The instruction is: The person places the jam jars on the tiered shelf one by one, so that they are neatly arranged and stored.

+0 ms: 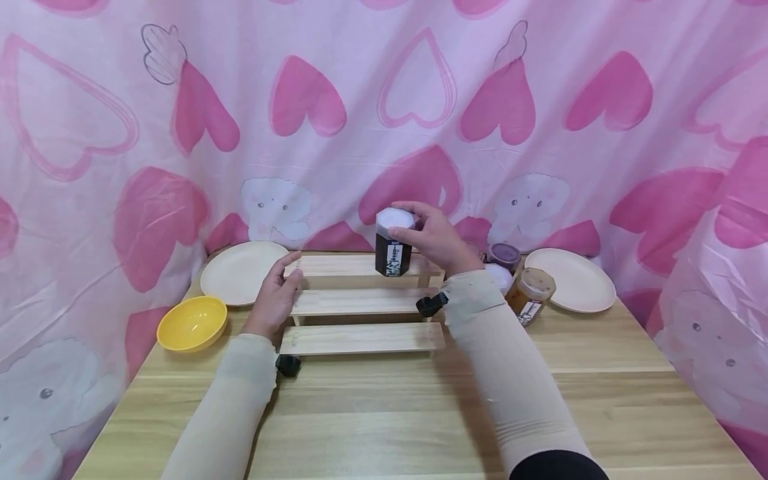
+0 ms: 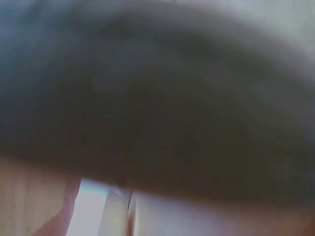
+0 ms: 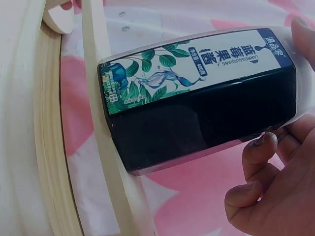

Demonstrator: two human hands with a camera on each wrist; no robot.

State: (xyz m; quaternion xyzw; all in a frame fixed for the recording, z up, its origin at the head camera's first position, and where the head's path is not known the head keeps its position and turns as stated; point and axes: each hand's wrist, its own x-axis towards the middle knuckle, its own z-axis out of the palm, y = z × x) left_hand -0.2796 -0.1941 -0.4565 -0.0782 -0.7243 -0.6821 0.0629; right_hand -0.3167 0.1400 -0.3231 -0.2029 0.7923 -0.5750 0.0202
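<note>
A pale sleeve [image 1: 522, 380] reaches over the bench [image 1: 372, 427], the right hand [image 1: 443, 239] pinching a dark jar [image 1: 393, 257] near its lid [image 1: 393, 217] at the wooden rack [image 1: 363, 302]'s top tier; left hand [image 1: 276, 295], thumb and fingers apart, at its left end

Beige-sleeved arms [image 1: 510, 373] extended forward; bare right hand [image 1: 439, 239] gripping, fingers bent; bare left hand [image 1: 273, 297] fingers extended.
</note>
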